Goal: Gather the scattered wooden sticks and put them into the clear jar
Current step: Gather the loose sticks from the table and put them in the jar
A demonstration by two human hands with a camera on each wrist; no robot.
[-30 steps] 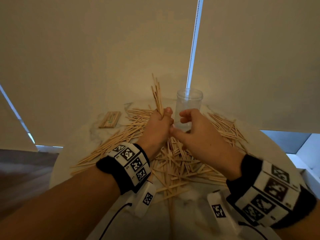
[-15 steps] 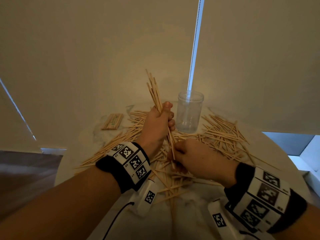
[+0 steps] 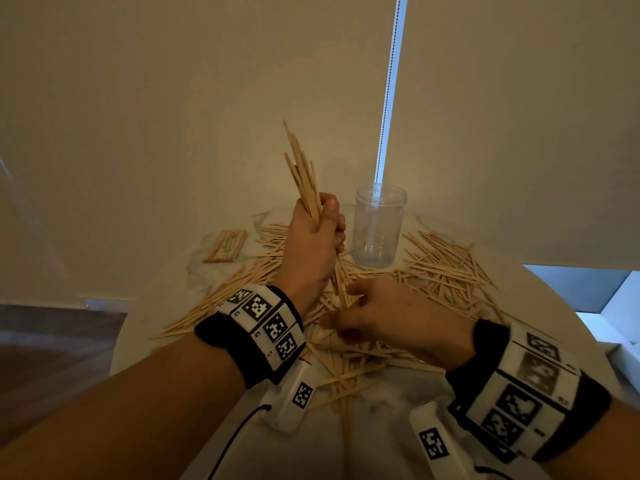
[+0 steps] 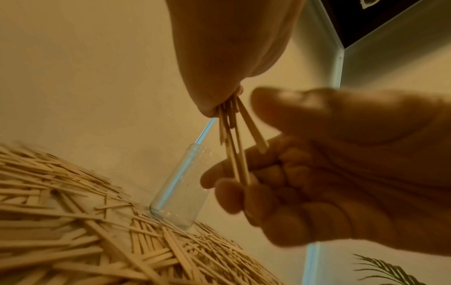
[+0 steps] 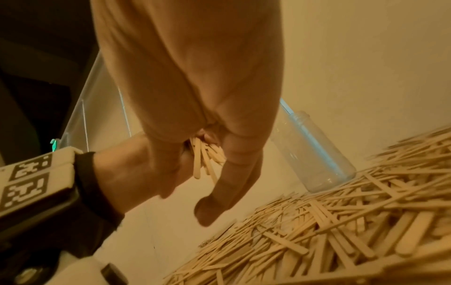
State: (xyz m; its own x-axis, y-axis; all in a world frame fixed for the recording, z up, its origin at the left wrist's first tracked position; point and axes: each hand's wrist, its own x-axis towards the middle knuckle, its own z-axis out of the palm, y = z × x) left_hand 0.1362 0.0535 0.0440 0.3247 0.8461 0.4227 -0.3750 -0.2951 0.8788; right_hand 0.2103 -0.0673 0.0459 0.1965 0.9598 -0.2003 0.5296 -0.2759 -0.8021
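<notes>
From the head camera, a person's left hand (image 3: 313,244) is raised over a round pale table (image 3: 540,306), fingers and thumb curled tight round a bundle of sticks (image 3: 304,178) that stands nearly upright and fans out above the fist. The clear jar (image 3: 379,225) stands upright and looks empty, just beside that hand on its right, with scattered wooden sticks (image 3: 446,271) lying all round its base. The right hand (image 3: 388,318) is low over the heap near the table's middle, fingers curled down; from here their tips are hidden behind the hand itself. A small flat packet of sticks (image 3: 225,245) lies apart at the far left. The step looks to be gathering: one hand stores a bundle while the other picks more, and nothing has gone into the jar yet. Next the bundle's lower ends need squaring and aiming at the narrow mouth. From the left wrist camera, the bundle's lower ends poke out below the fist, and the right hand's fingertips (image 4: 231,194) pinch two or three of them, apparently feeding them in; motion blur softens this. From the right wrist camera, the right hand's fingers hang loosely forward, and whether they hold any stick cannot be told here; the jar appears tilted only through lens distortion, and the table edge is cut off.
</notes>
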